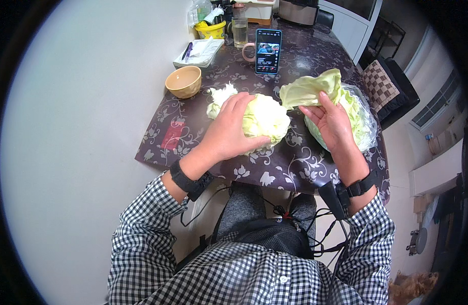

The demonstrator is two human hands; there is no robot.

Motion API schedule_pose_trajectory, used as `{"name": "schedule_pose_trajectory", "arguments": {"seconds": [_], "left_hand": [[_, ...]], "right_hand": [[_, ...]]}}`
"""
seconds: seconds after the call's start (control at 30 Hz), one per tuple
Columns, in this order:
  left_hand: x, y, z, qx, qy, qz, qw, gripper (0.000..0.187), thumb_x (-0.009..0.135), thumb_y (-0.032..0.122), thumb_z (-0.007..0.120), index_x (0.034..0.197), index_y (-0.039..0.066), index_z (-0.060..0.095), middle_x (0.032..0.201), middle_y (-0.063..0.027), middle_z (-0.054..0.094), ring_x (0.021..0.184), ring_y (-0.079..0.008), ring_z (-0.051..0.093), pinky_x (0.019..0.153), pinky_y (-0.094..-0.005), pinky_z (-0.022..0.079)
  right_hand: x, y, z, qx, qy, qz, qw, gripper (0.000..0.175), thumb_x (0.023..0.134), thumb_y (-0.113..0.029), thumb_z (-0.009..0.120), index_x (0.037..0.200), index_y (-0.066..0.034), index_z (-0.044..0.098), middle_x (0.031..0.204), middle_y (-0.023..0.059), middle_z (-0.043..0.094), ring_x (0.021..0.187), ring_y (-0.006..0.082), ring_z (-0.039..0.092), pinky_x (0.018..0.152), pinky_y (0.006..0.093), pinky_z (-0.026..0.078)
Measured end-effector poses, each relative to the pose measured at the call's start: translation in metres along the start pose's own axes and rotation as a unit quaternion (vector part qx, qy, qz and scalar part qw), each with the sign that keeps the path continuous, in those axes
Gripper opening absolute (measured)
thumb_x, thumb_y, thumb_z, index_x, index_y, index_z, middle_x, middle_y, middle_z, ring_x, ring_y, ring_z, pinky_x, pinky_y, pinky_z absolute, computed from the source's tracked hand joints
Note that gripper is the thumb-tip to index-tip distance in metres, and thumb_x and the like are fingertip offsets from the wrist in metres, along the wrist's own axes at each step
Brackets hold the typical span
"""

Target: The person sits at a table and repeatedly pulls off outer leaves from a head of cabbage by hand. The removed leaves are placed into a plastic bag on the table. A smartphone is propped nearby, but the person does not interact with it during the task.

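My left hand [232, 129] rests on the left side of a pale green cabbage head [267, 118] on the patterned table, its thumb along the near side. A white, ragged cabbage piece [219, 100] lies just beyond that hand, partly hidden by it. In my right hand [331, 122] a loose cabbage leaf [306, 90] is pinched between thumb and fingers. It is held above a bowl lined with a clear plastic bag [367, 131], in which more torn leaves [350, 105] lie. My right wrist and hand cover part of the bowl.
A tan bowl [183, 82] stands at the left edge, near a notepad with pens [199, 53]. A phone [268, 51] leans upright against a mug [249, 52], beside a glass of liquid [240, 32]. A red packet [173, 135] lies front left. Cables [285, 211] hang by my lap.
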State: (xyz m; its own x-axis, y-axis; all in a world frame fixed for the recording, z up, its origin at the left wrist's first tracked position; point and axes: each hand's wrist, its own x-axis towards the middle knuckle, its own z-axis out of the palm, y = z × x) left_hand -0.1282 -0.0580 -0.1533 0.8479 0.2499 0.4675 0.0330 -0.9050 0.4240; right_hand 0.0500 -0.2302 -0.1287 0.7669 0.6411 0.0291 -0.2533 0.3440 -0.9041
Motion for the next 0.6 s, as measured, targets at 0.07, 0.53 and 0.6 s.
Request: {"name": "schedule_pose_trajectory", "arguments": {"seconds": [0.07, 0.53, 0.6], "left_hand": [[0.002, 0.0, 0.0, -0.001, -0.001, 0.0, 1.0, 0.089, 0.069, 0.043, 0.082, 0.136, 0.0, 0.042, 0.139, -0.0237, 0.042, 0.133, -0.0386, 0.039, 0.111, -0.0441, 0.035], [0.006, 0.0, 0.009, 0.031, 0.001, 0.008, 0.999, 0.091, 0.069, 0.045, 0.08, 0.136, -0.004, 0.042, 0.137, -0.0242, 0.044, 0.131, -0.0385, 0.039, 0.111, -0.0433, 0.033], [0.008, 0.003, 0.009, 0.016, -0.002, 0.005, 1.0, 0.092, 0.069, 0.046, 0.08, 0.136, -0.004, 0.042, 0.137, -0.0246, 0.044, 0.132, -0.039, 0.039, 0.112, -0.0438, 0.033]], "right_hand": [[-0.006, 0.003, -0.002, 0.014, 0.008, -0.005, 1.0, 0.031, 0.103, -0.016, 0.044, 0.127, 0.004, 0.046, 0.123, 0.0182, 0.059, 0.109, 0.0286, 0.063, 0.096, 0.0408, 0.054], [-0.018, -0.052, -0.092, -0.102, 0.097, -0.194, 0.971, 0.042, 0.101, -0.025, 0.053, 0.132, 0.0017, 0.045, 0.124, 0.0157, 0.059, 0.109, 0.0249, 0.063, 0.094, 0.0364, 0.053], [-0.005, -0.053, -0.107, -0.161, 0.137, -0.161, 0.964, 0.045, 0.099, -0.026, 0.057, 0.131, 0.0027, 0.044, 0.122, 0.0146, 0.059, 0.106, 0.0244, 0.064, 0.092, 0.0357, 0.054]]}}
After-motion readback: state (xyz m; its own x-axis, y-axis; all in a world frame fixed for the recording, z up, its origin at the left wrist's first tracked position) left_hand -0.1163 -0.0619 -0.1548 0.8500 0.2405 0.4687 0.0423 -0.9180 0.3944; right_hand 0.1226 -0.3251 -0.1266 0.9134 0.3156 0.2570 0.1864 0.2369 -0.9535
